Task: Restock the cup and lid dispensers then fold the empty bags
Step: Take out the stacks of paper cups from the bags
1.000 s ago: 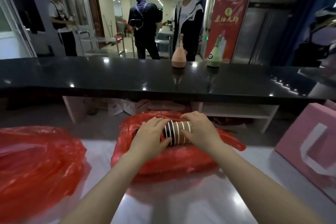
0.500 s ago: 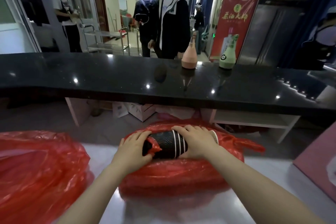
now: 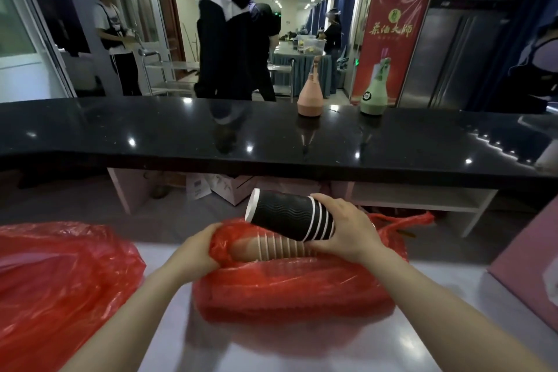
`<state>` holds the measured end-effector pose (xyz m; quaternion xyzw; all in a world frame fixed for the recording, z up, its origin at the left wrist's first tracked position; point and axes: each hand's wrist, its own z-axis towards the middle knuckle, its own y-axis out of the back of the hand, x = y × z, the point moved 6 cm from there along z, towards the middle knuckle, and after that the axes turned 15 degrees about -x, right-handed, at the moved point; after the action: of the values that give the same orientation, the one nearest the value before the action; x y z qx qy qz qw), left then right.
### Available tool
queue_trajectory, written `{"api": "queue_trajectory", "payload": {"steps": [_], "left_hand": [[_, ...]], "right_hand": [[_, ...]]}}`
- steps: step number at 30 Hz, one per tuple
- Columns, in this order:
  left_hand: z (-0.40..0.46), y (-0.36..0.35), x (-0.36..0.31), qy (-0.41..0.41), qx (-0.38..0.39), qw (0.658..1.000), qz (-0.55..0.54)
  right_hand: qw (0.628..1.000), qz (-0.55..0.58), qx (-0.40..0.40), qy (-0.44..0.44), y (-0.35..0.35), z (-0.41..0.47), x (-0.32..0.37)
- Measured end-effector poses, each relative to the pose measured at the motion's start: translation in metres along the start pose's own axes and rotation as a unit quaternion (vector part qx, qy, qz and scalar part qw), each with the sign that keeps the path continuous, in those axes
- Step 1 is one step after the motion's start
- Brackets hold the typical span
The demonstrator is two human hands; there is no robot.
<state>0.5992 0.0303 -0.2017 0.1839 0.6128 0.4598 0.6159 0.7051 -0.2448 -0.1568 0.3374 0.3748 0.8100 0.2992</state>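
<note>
Right now your right hand (image 3: 344, 228) grips a stack of black paper cups (image 3: 291, 217), held on its side just above a red plastic bag (image 3: 296, 290) on the pale worktop (image 3: 271, 350), white rim pointing left. Your left hand (image 3: 197, 249) pinches the bag's bunched opening, where more nested cups (image 3: 271, 248) lie inside, possibly brown, though the film blurs them. Another red bag (image 3: 60, 281) sits to your left. Beyond is a black counter (image 3: 151, 136) holding a pink bottle (image 3: 310, 96) and a green bottle (image 3: 374, 93).

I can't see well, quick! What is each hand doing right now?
Left hand: grips the red bag at its mouth.
Right hand: holds the stack of black cups.
</note>
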Motion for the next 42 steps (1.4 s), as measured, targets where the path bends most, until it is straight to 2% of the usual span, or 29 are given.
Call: {"api": "queue_trajectory", "payload": {"steps": [2,3,7,9,12,14,17,21,27,32,37,42], "left_hand": [[0.002,0.014,-0.024,-0.054,-0.021,0.998,0.026],[0.002,0.018,-0.035,-0.054,-0.021,0.998,0.038],[-0.004,0.016,-0.082,-0.075,-0.038,0.996,-0.024],[-0.009,0.010,-0.096,-0.043,-0.080,0.992,-0.089],[-0.015,0.002,-0.100,0.021,-0.135,0.972,-0.193],[-0.022,-0.003,-0.103,0.035,-0.139,0.964,-0.225],[-0.032,-0.015,-0.110,0.061,-0.109,0.946,-0.300],[-0.049,-0.024,-0.113,0.134,-0.105,0.893,-0.416],[-0.099,0.009,-0.102,0.179,-0.200,0.804,-0.531],[-0.172,0.045,-0.079,0.198,-0.304,0.771,-0.524],[-0.280,0.097,-0.042,0.256,-0.456,0.693,-0.496],[-0.422,0.168,-0.021,0.253,-0.590,0.611,-0.464]], "right_hand": [[0.999,0.035,-0.013,-0.009,0.005,-0.001,-0.004],[0.999,0.049,-0.017,-0.010,0.007,-0.001,-0.005],[0.998,0.051,-0.024,-0.004,0.007,-0.006,-0.006],[0.998,0.058,-0.040,-0.003,0.007,-0.011,-0.009],[0.997,0.069,0.005,0.017,0.005,-0.019,-0.018],[0.998,0.037,0.042,0.032,0.007,-0.024,-0.029],[0.998,0.039,0.042,0.032,0.014,-0.032,-0.044],[0.997,0.029,0.025,0.060,0.027,-0.036,-0.043],[0.981,0.070,-0.042,0.174,0.062,-0.025,0.005],[0.957,0.106,-0.052,0.266,0.065,-0.044,0.074],[0.927,0.156,0.006,0.341,0.052,-0.083,0.164],[0.882,0.233,0.069,0.404,0.046,-0.143,0.276]]}}
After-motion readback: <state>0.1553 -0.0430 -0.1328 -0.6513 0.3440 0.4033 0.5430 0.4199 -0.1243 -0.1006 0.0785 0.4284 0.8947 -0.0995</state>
